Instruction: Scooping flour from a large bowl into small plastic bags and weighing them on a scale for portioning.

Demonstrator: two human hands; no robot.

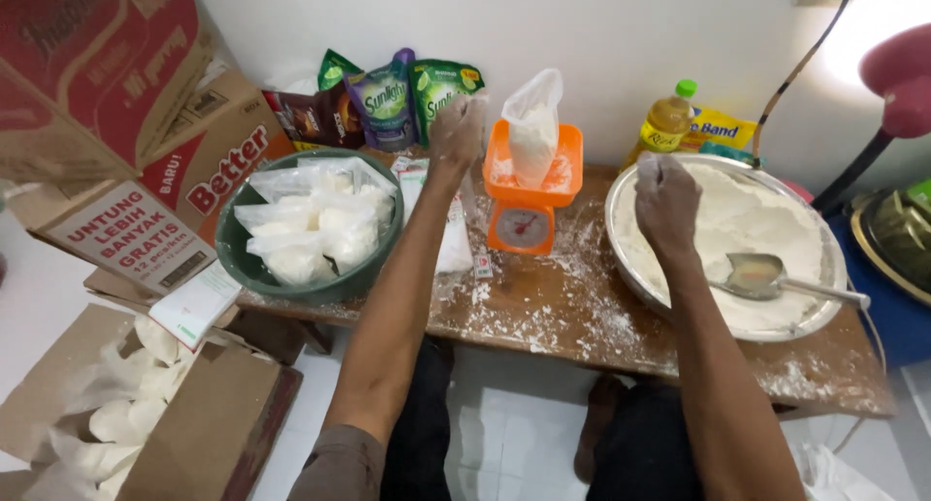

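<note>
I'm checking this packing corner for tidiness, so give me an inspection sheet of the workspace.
Surface: wooden table, dusted with spilled flour.
Job's things: plastic bag of flour upright on orange scale; metal bowl of flour with a spoon in it.
Clutter: green tub of filled bags; pouches; oil bottle.
Grippers: left hand beside the bag, right hand over the bowl, both floury.
Cables: one cable on the wall.
Surroundings: cardboard boxes at left.

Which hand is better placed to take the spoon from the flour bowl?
Probably the right hand: it hovers over the flour bowl, near the spoon. The left hand is by the orange scale.
</note>
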